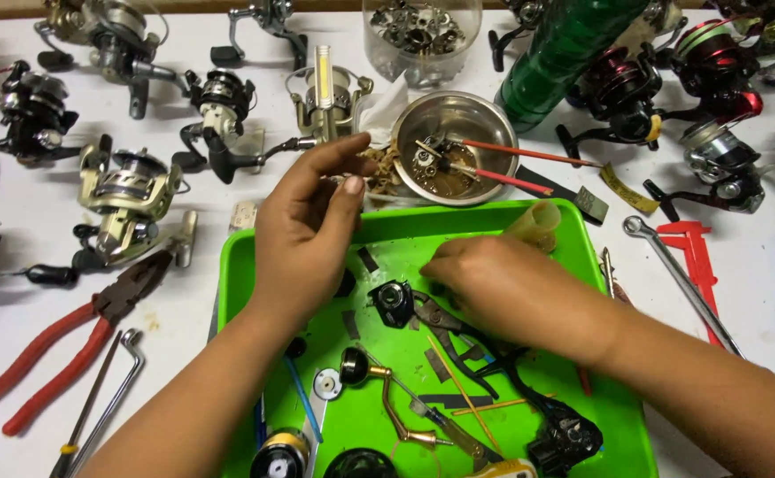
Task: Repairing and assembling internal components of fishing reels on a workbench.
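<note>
Your left hand (308, 226) hangs over the near-left corner of the green tray (387, 226), fingers loosely curled with the thumb pressed toward the forefinger; whether anything small sits in that pinch, you cannot tell from here. Your right hand (503, 283) lies palm-down across the middle of the tray, fingers bent to the tray floor, tips hidden, so its grasp is unclear too. Just below its knuckles, touching or nearly so, rests the black reel part (394, 301) with its round opening, between both hands. Nearer you on the tray lies a gold crank handle (387, 398) with a black knob, and beside it thin orange sticks and dark strips crowd the space. Beyond the tray stands a steel bowl (485, 115) holding small gears and two red-handled tools. Off to the left on the white table (15, 204), red-handled pliers (69, 341) lie well apart, with spinning reels (131, 190) scattered behind.
</note>
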